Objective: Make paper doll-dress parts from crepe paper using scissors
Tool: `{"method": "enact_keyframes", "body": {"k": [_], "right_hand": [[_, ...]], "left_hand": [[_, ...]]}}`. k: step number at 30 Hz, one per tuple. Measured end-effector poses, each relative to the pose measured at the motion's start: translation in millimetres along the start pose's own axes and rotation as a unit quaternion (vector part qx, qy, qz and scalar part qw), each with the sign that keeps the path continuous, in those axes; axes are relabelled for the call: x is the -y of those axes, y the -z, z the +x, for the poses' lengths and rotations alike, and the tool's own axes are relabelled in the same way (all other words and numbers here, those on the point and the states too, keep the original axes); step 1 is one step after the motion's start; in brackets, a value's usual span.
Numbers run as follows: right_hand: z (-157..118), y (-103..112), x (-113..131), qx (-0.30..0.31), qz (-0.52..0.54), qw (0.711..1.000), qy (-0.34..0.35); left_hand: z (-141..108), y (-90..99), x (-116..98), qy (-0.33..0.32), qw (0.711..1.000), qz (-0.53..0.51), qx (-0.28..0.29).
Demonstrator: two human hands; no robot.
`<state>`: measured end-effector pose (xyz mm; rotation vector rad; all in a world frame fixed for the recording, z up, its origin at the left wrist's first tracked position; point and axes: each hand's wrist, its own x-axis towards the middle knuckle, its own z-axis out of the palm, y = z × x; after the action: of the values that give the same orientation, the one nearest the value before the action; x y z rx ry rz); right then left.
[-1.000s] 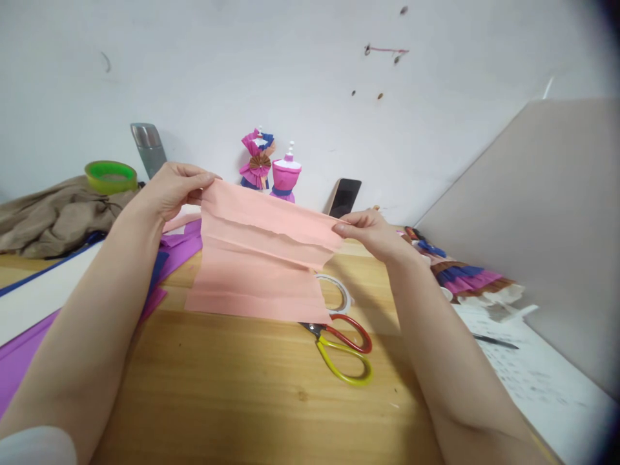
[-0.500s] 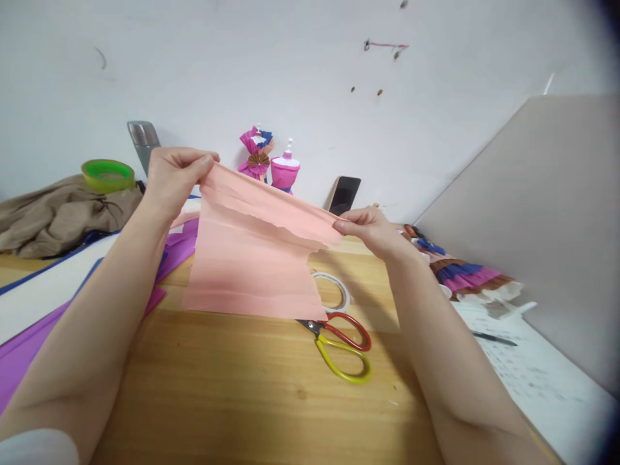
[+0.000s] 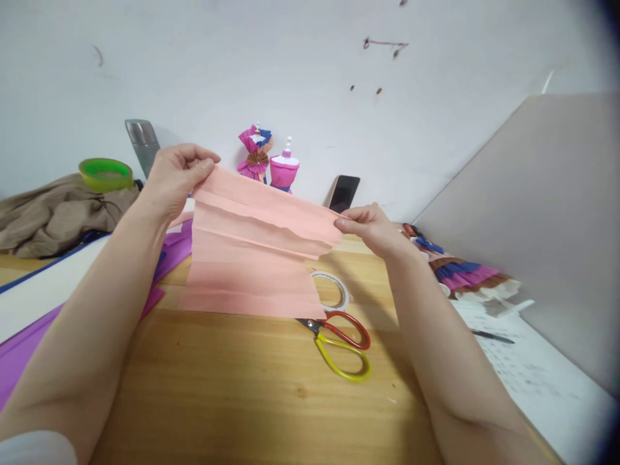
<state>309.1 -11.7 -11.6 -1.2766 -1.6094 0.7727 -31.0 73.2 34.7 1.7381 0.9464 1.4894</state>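
Note:
A sheet of peach crepe paper (image 3: 256,271) hangs over the table, its upper edge folded down into a flap with an uneven border. My left hand (image 3: 177,177) pinches the upper left corner between thumb and fingers. The upper right corner is pinched by my right hand (image 3: 365,226), a little lower, so the top edge slopes down to the right. Behind the sheet's lower right corner lie scissors (image 3: 343,345) with one red and one yellow handle, their blades mostly hidden. A white roll of tape (image 3: 341,290) lies just beyond them, partly covered by the paper.
Two small dress forms (image 3: 285,169) and a phone (image 3: 345,194) stand by the wall. At left are purple paper (image 3: 29,349), a brown cloth (image 3: 62,213), a green tape roll (image 3: 105,174) and a flask (image 3: 143,142). A ruffled paper skirt (image 3: 469,274) and pen (image 3: 491,336) lie right.
The folded flap at the top has opened out wider and flatter, its free edge coming lower on the right. Both hands keep their pinch, nearly in place.

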Motion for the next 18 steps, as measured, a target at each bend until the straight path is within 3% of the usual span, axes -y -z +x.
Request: {"method": "enact_keyframes", "body": {"k": [5, 9, 18], "right_hand": [[0, -2, 1, -0.004, -0.013, 1.0, -0.009], [1, -3, 2, 0.009, -0.006, 1.0, -0.013], [-1, -2, 1, 0.047, -0.042, 0.998, -0.003]], "left_hand": [[-2, 5.7, -3, 0.028, 0.998, 0.016, 0.055], [-6, 5.8, -9, 0.056, 0.988, 0.091, 0.109], [0, 12.9, -3, 0.082, 0.993, 0.019, 0.082]]}}
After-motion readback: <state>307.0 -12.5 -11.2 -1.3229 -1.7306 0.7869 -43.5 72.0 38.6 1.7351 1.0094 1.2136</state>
